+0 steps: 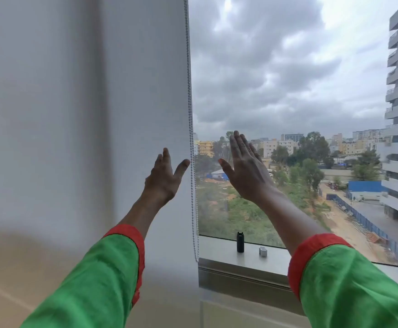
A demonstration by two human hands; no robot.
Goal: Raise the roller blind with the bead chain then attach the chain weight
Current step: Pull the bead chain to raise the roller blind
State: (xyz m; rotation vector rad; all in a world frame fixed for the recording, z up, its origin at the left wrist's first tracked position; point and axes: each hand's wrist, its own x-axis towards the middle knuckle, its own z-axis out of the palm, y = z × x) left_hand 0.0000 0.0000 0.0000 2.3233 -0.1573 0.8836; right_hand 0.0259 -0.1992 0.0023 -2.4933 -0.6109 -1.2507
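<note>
A white roller blind [141, 91] hangs down over the left part of the window. Its bead chain [189, 102] runs along the blind's right edge and loops just above the sill. My left hand [163, 178] is raised and open in front of the blind, its thumb tip close to the chain. My right hand [245, 169] is open too, fingers up, right of the chain against the glass. A black cylinder [240, 242], maybe the chain weight, stands on the sill, with a small silver piece [263, 251] beside it.
The grey window sill [221, 252] runs along the bottom of the glass, with a metal frame below it. Outside the window [288, 79] are clouds, trees and buildings. A tan wall lies at the lower left.
</note>
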